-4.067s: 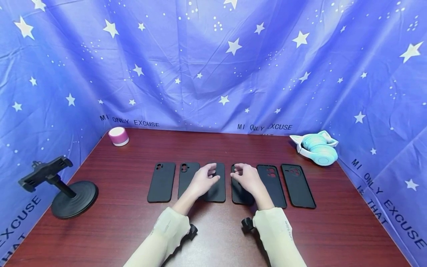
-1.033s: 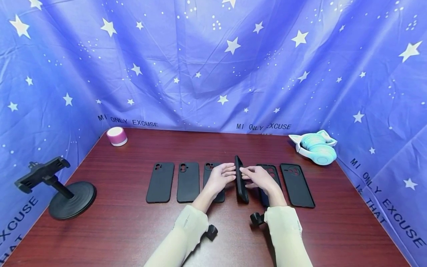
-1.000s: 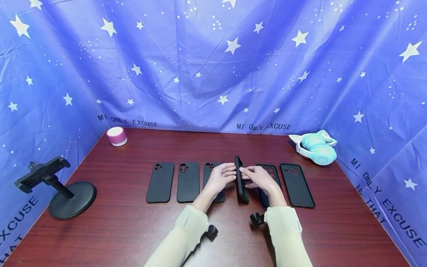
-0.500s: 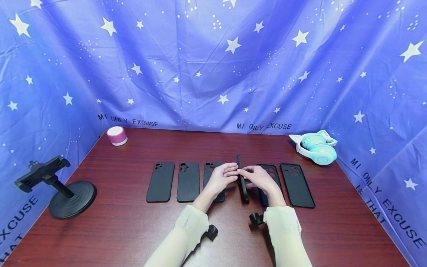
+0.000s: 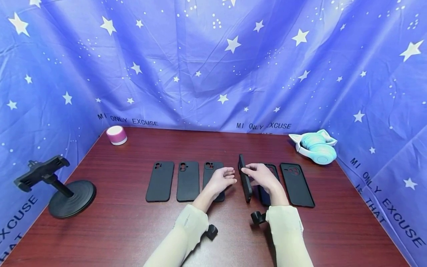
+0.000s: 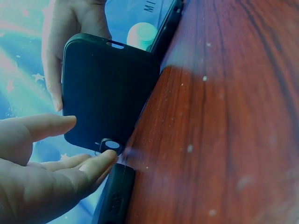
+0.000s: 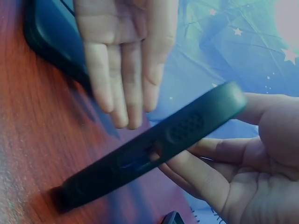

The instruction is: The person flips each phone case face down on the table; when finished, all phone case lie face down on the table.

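My right hand [image 5: 261, 178] holds a black phone case [image 5: 245, 183] by its side, raised on its long edge above the table. My left hand [image 5: 220, 180] is apart from it on its left, fingers extended and holding nothing. From the left wrist, the case's inside [image 6: 107, 88] shows broad, with a camera hole near my left fingertips. In the right wrist view the edge of the case [image 7: 187, 126] runs between the fingers and thumb of that hand. Beneath my left hand lies a case [image 5: 213, 168] with its back up; my right arm partly covers another case [image 5: 271, 168].
Two more black cases, one at far left [image 5: 160, 181] and its neighbour [image 5: 188, 181], lie back up. At the right end a case [image 5: 298, 185] lies hollow side up. Around them stand a phone stand [image 5: 71, 198], a pink-and-white cylinder [image 5: 116, 136] and cat-ear headphones [image 5: 315, 148].
The case that lay flat under my right hand has been lifted and stood on edge. Over the last half second my left hand has drawn off to the left while the case tilts.
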### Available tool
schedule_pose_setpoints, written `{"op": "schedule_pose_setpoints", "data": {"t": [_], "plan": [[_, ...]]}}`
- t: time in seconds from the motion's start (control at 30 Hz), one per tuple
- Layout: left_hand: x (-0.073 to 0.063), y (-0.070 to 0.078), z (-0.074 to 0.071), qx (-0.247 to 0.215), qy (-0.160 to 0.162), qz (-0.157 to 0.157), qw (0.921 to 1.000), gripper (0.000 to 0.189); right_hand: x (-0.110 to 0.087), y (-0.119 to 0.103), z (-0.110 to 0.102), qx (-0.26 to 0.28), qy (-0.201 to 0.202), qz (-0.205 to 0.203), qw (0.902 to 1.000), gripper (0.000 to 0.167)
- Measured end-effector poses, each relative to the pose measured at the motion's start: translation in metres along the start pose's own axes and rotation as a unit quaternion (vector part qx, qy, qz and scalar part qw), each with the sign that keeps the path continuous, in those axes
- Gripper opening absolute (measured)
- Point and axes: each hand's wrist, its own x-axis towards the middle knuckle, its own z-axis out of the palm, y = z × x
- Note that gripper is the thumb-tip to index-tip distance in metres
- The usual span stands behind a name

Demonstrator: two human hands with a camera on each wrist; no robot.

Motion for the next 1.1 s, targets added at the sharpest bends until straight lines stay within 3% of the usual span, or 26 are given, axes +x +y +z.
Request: {"op": "schedule_pose_setpoints", "data": {"t": [0.13, 0.53, 0.87, 1.1], "plan": [[-0.001, 0.001, 0.001, 0.023, 0.002, -0.016, 0.9996, 0.053, 0.0, 0.0, -0.003, 0.018, -0.004, -0.008, 0.9998, 0.052], [-0.003, 0.004, 0.001, 0.044, -0.007, -0.021, 0.9988, 0.056, 0.0, 0.005, -0.008, 0.044, -0.011, 0.002, 0.999, 0.047], [-0.004, 0.004, 0.0, 0.08, -0.012, -0.014, 0.9966, 0.059, 0.0, 0.012, -0.008, -0.022, 0.041, 0.012, 0.9989, 0.041], [-0.006, 0.006, 0.0, 0.108, -0.004, -0.016, 0.9941, 0.061, 0.004, 0.013, -0.003, -0.107, 0.059, 0.027, 0.9922, 0.039]]}}
